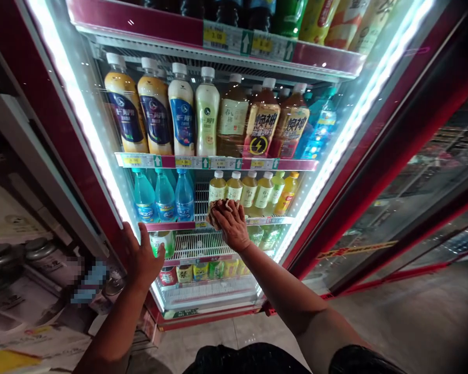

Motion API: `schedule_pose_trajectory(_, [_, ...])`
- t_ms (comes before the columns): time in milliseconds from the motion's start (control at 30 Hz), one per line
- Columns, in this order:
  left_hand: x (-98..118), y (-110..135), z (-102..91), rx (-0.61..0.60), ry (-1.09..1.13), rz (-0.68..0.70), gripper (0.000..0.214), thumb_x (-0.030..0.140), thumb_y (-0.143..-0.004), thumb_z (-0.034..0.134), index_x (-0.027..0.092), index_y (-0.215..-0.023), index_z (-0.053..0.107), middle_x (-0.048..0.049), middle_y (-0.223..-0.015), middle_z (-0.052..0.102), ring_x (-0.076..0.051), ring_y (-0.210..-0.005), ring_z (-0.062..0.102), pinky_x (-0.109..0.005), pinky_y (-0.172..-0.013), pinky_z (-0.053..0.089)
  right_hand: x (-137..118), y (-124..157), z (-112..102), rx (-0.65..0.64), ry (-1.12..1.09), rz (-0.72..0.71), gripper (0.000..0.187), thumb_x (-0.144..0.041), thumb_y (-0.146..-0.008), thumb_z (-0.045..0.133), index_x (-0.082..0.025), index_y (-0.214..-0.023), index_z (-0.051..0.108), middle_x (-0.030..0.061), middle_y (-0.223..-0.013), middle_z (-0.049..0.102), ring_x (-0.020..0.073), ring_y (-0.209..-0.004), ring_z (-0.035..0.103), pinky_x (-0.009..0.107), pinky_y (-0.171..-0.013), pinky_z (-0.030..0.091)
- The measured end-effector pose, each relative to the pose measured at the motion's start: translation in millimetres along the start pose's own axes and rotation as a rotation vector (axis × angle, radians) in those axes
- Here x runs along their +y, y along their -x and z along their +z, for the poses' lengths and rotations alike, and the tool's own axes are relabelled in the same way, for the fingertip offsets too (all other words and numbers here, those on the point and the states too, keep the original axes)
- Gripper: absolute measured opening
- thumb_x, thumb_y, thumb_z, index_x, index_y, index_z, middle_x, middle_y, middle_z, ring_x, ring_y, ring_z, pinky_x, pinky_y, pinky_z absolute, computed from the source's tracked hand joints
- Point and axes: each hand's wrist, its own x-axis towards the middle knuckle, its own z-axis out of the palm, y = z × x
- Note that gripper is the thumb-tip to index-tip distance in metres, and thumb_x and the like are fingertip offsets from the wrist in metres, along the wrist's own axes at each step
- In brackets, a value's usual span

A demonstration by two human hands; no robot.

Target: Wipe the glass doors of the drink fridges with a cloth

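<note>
Head view: left hand [144, 262] spread, right hand [233, 224] gripping cloth [215, 210], bottles [260, 122] reading "焕神".

Grey floor [405, 311]; red-framed glass doors [409, 182] at right; white light strips [76, 98] glowing.

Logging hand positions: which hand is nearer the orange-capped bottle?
Right. Holding a cloth, the right hand is left of and below the bottle; the left hand is farther left.

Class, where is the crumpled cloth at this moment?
In the head view, the cloth is near the centre, under the person's right hand, right of the blue bottles and overlapping two pale-labelled bottles.
</note>
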Motion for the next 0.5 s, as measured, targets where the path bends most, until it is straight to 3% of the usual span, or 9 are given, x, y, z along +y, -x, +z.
schedule_pose_trajectory(167, [4, 0, 1.7, -0.003, -0.011, -0.025, 0.095, 0.042, -0.090, 0.061, 0.014, -0.166, 0.011, -0.0218, -0.173, -0.014, -0.046, -0.160, -0.003, -0.066, -0.128, 0.015, 21, 11, -5, -0.018, 0.007, 0.063, 0.052, -0.020, -0.096, 0.057, -0.033, -0.147, 0.059, 0.0045, -0.150, 0.063, 0.0249, -0.158, 0.034, 0.056, -0.134, 0.007])
schedule_pose_trajectory(267, [4, -1, 4.1, -0.022, -0.011, -0.050, 0.100, 0.045, -0.088, 0.062, 0.012, -0.166, 0.008, -0.0226, -0.173, -0.015, -0.046, -0.160, -0.004, -0.065, -0.128, 0.013, 27, 14, -7, 0.025, 0.039, 0.129, 0.050, -0.017, -0.095, 0.054, -0.031, -0.143, 0.063, 0.0059, -0.150, 0.063, 0.0253, -0.159, 0.031, 0.057, -0.134, 0.010])
schedule_pose_trajectory(433, [4, -3, 8.6, -0.033, -0.002, -0.057, 0.106, 0.049, -0.087, 0.062, 0.010, -0.165, 0.001, -0.0229, -0.171, -0.022, -0.044, -0.160, -0.010, -0.062, -0.129, 0.011, 36, 14, -15, 0.000, 0.008, 0.036, 0.053, -0.017, -0.096, 0.054, -0.031, -0.147, 0.059, 0.0040, -0.152, 0.061, 0.0227, -0.161, 0.026, 0.052, -0.135, 0.011])
schedule_pose_trajectory(500, [7, -2, 10.0, -0.029, -0.003, -0.064, 0.107, 0.049, -0.087, 0.062, 0.010, -0.165, 0.000, -0.0224, -0.171, -0.021, -0.043, -0.160, -0.013, -0.061, -0.129, 0.009, 40, 13, -18, 0.002, 0.014, 0.066, 0.055, -0.017, -0.096, 0.053, -0.031, -0.149, 0.057, 0.0041, -0.154, 0.060, 0.0231, -0.161, 0.026, 0.054, -0.134, 0.009])
